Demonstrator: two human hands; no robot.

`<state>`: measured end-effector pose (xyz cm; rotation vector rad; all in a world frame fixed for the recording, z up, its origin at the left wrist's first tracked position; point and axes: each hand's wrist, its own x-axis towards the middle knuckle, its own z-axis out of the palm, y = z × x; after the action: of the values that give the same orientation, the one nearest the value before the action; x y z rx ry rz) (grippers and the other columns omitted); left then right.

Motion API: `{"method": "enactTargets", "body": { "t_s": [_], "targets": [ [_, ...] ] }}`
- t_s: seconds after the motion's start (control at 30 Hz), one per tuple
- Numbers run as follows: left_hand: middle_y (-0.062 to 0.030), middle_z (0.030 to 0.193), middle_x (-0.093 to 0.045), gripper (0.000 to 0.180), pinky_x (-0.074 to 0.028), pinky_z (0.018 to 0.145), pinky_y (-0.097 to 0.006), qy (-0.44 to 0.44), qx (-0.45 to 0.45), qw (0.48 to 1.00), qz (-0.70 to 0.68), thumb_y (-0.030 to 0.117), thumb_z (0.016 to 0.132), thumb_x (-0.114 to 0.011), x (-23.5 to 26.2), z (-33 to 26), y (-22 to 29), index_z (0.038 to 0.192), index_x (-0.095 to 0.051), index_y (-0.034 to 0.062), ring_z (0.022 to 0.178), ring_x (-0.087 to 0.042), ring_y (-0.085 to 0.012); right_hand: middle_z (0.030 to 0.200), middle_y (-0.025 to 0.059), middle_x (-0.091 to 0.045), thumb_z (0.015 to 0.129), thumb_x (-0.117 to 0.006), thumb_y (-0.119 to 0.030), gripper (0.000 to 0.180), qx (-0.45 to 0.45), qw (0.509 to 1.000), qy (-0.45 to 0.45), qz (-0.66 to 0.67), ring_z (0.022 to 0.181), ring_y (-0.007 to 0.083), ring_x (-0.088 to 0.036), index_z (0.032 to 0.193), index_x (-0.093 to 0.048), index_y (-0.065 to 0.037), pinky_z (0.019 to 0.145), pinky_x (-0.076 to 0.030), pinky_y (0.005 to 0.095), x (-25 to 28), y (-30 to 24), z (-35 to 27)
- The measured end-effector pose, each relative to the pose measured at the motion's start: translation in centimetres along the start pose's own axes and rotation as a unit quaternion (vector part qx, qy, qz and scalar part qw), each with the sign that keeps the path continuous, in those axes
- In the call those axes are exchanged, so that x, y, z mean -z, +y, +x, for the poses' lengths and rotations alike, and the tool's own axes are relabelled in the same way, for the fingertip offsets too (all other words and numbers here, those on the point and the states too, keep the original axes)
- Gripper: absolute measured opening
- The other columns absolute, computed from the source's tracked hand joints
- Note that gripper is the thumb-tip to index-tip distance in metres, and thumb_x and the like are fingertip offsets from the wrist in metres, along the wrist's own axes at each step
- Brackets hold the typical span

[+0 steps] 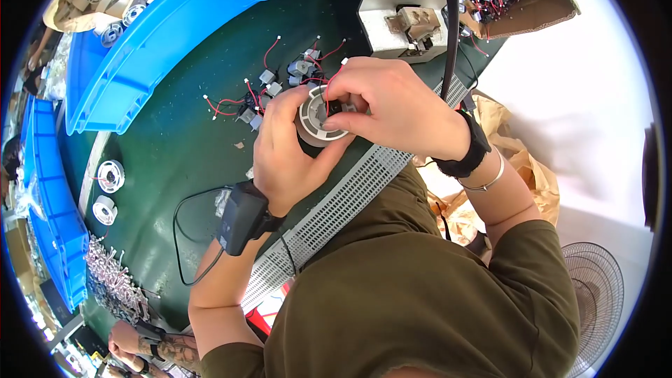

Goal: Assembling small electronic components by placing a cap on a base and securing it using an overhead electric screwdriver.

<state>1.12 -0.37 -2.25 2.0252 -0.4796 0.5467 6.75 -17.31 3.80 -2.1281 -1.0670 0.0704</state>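
Gripping a round white spool-like part (316,120) from below and from its left side, the left hand (287,154) is curling its fingers around the rim and holding it just above the dark green work surface (175,147). The right hand (388,105) is closing over the same part from the right, its thumb and forefinger pinching a small dark component (334,106) with thin red wires at the part's centre. Both hands are touching the part and each other.

Just to the left of the hands, a loose cluster of small grey components with red leads (269,87) is lying on the surface. Two more white spools (110,175) are resting well apart, near the surface's left edge. Long blue trays (175,35) are running along the far side. A grey perforated strip (350,196) is lying along the near edge under the forearms. Another person's hands (133,343) are showing at the lower left.
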Motion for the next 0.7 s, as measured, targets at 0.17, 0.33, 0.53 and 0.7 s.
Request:
{"method": "enactTargets", "body": {
  "t_s": [0.17,0.33,0.53,0.7],
  "targets": [
    [-0.0160,0.103,-0.055,0.069,-0.047,0.081,-0.041,0.031,-0.082,0.992,0.089,0.014,0.057,-0.086,-0.2,-0.2,-0.7,0.112,-0.046,-0.0004,0.093,-0.057,-0.0349,0.083,0.0101,-0.055,0.073,-0.069,-0.012,0.021,0.017,0.977,-0.064,-0.205,0.075,0.0283,-0.057,0.088,-0.059,-0.001,0.063,-0.048,0.0352,-0.4,-1.7,0.2],
    [-0.0166,0.106,-0.056,0.064,-0.047,0.083,-0.043,0.046,-0.057,0.992,0.099,0.026,0.057,-0.085,1.2,-0.1,0.2,0.107,-0.053,0.0015,0.098,-0.057,-0.0356,0.091,0.0126,-0.059,0.074,-0.070,-0.013,0.031,0.120,0.975,-0.038,-0.185,0.077,0.0279,-0.060,0.100,-0.058,-0.001,0.066,-0.049,0.0359,2.8,-2.9,0.7],
    [-0.0182,0.114,-0.058,0.040,-0.047,0.085,-0.043,-0.037,-0.177,0.950,0.256,0.028,0.069,-0.078,2.2,-0.2,-0.4,0.105,-0.065,0.0151,0.097,-0.059,-0.0339,0.086,0.0076,-0.058,0.076,-0.075,-0.031,0.059,0.213,0.893,0.348,0.190,0.068,0.0111,-0.054,0.110,-0.047,0.008,0.059,-0.045,0.0242,4.4,-4.5,12.9],
    [-0.0207,0.113,-0.058,0.038,-0.051,0.076,-0.040,-0.025,-0.161,0.971,0.176,0.013,0.067,-0.078,1.2,0.2,-0.3,0.102,-0.066,0.0078,0.092,-0.060,-0.0330,0.081,0.0056,-0.057,0.078,-0.072,-0.030,0.047,0.195,0.894,0.180,0.361,0.061,0.0093,-0.050,0.102,-0.051,0.004,0.052,-0.042,0.0255,7.8,-5.8,13.8]
  ]
}}
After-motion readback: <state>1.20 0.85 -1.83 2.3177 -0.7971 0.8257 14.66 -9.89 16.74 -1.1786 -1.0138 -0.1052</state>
